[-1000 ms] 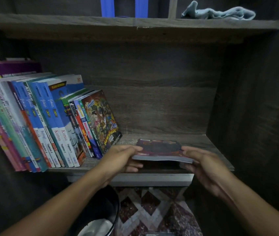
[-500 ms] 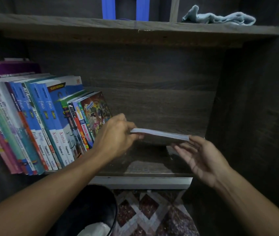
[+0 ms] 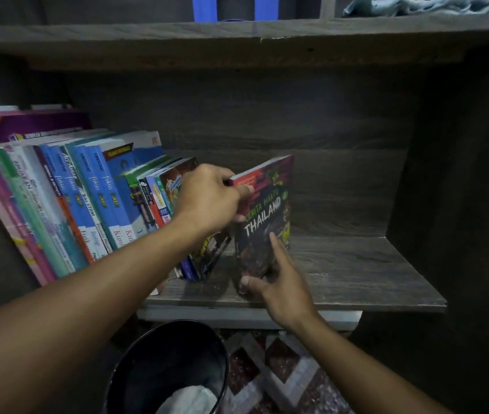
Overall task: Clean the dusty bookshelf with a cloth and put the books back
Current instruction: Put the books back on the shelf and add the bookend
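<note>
Head view: held the dark paperback [image 3: 270,204] tilted on its lower edge on the shelf board [image 3: 356,273], just beside the leaning row of books [image 3: 88,198]. Pinched its top corner with the left hand [image 3: 207,201], fingers curled. Gripped its bottom corner with the right hand [image 3: 282,282], thumb below, fingers along the cover. Judged light, thin, rather floppy, glossy enough to slip; best taken by spine and bottom edge together. Saw the cloth [image 3: 416,4] bunched on the shelf above
</note>
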A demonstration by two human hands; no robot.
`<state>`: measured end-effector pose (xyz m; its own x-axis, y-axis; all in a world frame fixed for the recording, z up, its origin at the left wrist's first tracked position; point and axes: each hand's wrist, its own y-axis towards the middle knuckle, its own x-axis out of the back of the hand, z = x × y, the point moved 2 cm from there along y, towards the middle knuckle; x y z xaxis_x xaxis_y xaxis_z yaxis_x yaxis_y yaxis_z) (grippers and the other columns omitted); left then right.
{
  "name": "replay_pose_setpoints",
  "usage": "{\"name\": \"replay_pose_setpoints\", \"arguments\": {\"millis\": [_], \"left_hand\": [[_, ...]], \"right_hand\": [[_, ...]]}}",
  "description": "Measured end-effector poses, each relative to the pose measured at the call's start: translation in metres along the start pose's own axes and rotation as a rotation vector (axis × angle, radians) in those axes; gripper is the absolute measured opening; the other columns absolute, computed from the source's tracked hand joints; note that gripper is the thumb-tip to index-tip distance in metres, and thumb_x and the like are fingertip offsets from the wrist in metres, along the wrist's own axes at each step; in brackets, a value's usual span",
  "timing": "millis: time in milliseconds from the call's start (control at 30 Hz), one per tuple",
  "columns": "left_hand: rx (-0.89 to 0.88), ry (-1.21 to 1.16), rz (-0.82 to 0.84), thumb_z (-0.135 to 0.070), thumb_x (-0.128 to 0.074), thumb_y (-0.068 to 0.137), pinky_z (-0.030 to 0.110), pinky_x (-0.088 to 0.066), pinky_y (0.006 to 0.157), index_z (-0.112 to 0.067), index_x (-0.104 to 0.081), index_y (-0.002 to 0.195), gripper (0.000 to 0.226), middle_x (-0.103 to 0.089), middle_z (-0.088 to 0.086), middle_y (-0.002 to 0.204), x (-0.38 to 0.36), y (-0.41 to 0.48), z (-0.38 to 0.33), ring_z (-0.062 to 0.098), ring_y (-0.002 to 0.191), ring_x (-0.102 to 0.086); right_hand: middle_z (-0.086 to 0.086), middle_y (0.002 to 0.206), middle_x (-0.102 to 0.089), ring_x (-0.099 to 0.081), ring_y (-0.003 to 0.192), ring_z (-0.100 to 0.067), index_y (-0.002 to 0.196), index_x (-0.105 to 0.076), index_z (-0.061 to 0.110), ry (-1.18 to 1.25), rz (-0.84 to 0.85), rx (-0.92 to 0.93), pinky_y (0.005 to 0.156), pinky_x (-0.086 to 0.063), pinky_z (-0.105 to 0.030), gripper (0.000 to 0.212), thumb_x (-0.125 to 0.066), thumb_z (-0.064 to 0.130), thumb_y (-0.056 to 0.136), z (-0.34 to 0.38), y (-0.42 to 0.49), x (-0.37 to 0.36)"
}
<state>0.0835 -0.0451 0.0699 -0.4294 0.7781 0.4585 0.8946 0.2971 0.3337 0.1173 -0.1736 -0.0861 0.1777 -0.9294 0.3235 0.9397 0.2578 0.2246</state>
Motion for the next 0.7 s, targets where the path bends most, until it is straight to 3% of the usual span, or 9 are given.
{"name": "replay_pose_setpoints", "arguments": {"millis": [67,133,267,333,467,533,600,700], "left_hand": [[0.040,-0.063,-0.024,-0.018,-0.072,0.087,0.043,-0.062,0.069,-0.014,-0.068,0.078,0.011,-0.073,0.006,0.075,0.013,0.002,0.003,0.018,0.061,-0.073],[0.094,-0.112,-0.063,-0.017,-0.070,0.088,0.041,-0.062,0.070,-0.014,-0.067,0.081,0.008,-0.072,0.006,0.080,0.025,0.004,0.013,0.016,0.064,-0.073],[0.125,-0.190,-0.194,-0.014,-0.070,0.088,0.033,-0.062,0.066,-0.018,-0.065,0.076,0.013,-0.071,0.004,0.082,0.040,0.004,0.037,0.011,0.065,-0.072],[0.131,-0.216,-0.243,-0.012,-0.071,0.087,0.033,-0.061,0.062,-0.016,-0.066,0.074,0.015,-0.072,0.006,0.080,0.046,0.005,0.047,0.012,0.061,-0.071],[0.086,-0.011,-0.270,-0.023,-0.075,0.085,0.042,-0.061,0.062,-0.017,-0.068,0.070,0.017,-0.071,0.004,0.068,0.062,0.012,0.060,0.018,0.058,-0.071],[0.067,0.004,-0.252,-0.023,-0.076,0.084,0.043,-0.061,0.064,-0.017,-0.068,0.072,0.016,-0.071,0.004,0.066,0.070,0.010,0.067,0.021,0.060,-0.071],[0.091,0.045,-0.152,-0.021,-0.075,0.084,0.041,-0.061,0.066,-0.018,-0.067,0.078,0.010,-0.071,0.003,0.070,0.069,-0.001,0.081,0.019,0.063,-0.071],[0.175,0.162,0.009,-0.022,-0.074,0.085,0.041,-0.061,0.069,-0.022,-0.064,0.080,0.011,-0.071,0.003,0.072,0.049,-0.018,0.116,0.018,0.064,-0.071]], "right_hand": [[0.016,0.161,-0.022,-0.026,0.146,-0.009,0.152,-0.013,0.048,-0.039,-0.004,0.029,0.118,-0.031,-0.040,0.095,-0.076,0.034,0.083,0.003,0.007,-0.010],[0.014,0.160,-0.026,-0.028,0.146,-0.008,0.154,-0.015,0.043,-0.010,0.069,0.026,0.119,-0.031,-0.038,0.089,-0.072,0.036,0.086,0.008,0.010,-0.024],[0.018,0.158,-0.022,-0.028,0.142,-0.001,0.156,-0.005,0.034,0.002,0.323,0.012,0.109,-0.030,-0.017,0.109,-0.081,0.039,0.078,0.019,0.008,-0.059],[0.012,0.160,-0.024,-0.031,0.143,-0.007,0.157,-0.002,0.030,-0.059,0.303,0.033,0.112,-0.032,-0.020,0.112,-0.081,0.036,0.079,0.020,0.013,-0.075],[0.006,0.153,-0.042,-0.052,0.128,-0.017,0.155,-0.013,0.035,0.014,0.224,-0.032,0.107,-0.047,-0.034,0.100,-0.078,0.016,0.082,0.015,0.030,-0.095],[0.005,0.150,-0.045,-0.051,0.123,-0.009,0.154,-0.022,0.031,0.042,0.230,-0.053,0.097,-0.048,-0.014,0.090,-0.074,0.005,0.085,0.013,0.039,-0.095],[0.007,0.144,-0.048,-0.047,0.117,-0.002,0.153,-0.030,0.022,-0.020,0.238,-0.035,0.076,-0.037,0.007,0.079,-0.071,0.004,0.087,0.018,0.046,-0.088],[0.009,0.137,-0.051,-0.051,0.109,0.001,0.152,-0.033,0.018,-0.019,0.254,-0.037,0.070,-0.035,0.007,0.079,-0.070,-0.002,0.086,0.014,0.058,-0.085]]}}
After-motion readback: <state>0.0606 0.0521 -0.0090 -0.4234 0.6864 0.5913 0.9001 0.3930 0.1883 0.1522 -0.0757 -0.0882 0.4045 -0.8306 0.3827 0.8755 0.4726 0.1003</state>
